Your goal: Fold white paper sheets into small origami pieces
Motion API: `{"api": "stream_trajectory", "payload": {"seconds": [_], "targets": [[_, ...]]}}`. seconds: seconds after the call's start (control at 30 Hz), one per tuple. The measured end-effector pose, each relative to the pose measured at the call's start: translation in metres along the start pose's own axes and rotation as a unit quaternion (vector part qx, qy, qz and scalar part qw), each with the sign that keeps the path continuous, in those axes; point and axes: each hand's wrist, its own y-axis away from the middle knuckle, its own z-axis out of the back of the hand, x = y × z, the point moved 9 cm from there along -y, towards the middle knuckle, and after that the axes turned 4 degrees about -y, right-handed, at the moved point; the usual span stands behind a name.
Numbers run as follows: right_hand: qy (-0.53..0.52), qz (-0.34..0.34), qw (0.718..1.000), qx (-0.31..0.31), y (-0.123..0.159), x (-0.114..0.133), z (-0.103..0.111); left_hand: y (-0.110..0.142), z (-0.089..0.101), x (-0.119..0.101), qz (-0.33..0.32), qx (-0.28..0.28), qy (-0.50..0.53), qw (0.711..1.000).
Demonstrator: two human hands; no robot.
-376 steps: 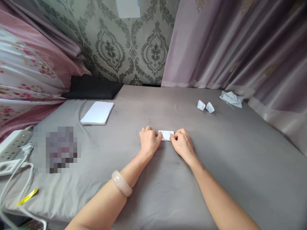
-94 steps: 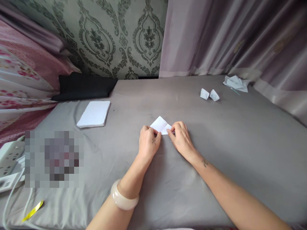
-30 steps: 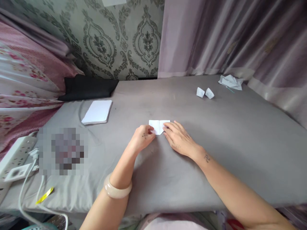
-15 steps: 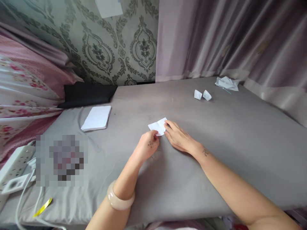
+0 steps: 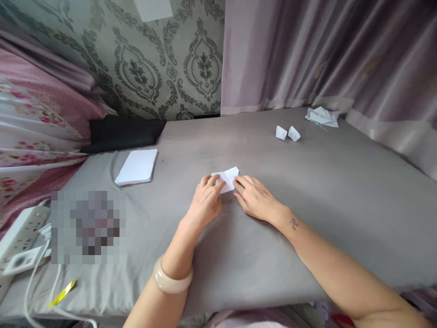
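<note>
A small piece of folded white paper (image 5: 229, 175) lies on the grey cloth in front of me, its creased flaps spread out at the top. My left hand (image 5: 206, 200) is closed over its left part, the bent fingertips resting on the paper. At the right edge, my right hand (image 5: 256, 197) pinches the sheet with thumb and fingers bent together; part of that edge is hidden beneath them. A pale bangle (image 5: 172, 277) circles my left forearm.
A stack of white paper (image 5: 137, 167) lies to the left, before a folded black cloth (image 5: 126, 134). Two small folded paper pieces (image 5: 281, 132) stand at the back right, with loose papers (image 5: 322, 116) beyond. A power strip (image 5: 23, 230) and a yellow strip (image 5: 62, 293) are at left.
My left hand has gone from pinching the near edge to laying its fingers over the paper's left side. The right fingers have slid slightly down the right edge, uncovering the upper right flap.
</note>
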Motion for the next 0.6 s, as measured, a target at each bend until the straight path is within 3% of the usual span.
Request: {"api": "stream_trajectory", "payload": {"seconds": [0.2, 0.43, 0.6], "targets": [[-0.015, 0.018, 1.000, 0.000, 0.002, 0.001, 0.001, -0.003, 0.001, 0.006, -0.029, -0.007, -0.035, 0.999], [-0.074, 0.018, 0.997, -0.027, 0.005, -0.006, 0.003, -0.012, -0.004, -0.007, -0.087, 0.000, -0.022, 0.996], [-0.086, 0.019, 0.996, -0.025, 0.007, -0.010, 0.002, -0.014, -0.004, -0.005, -0.063, -0.015, -0.014, 0.998]]}}
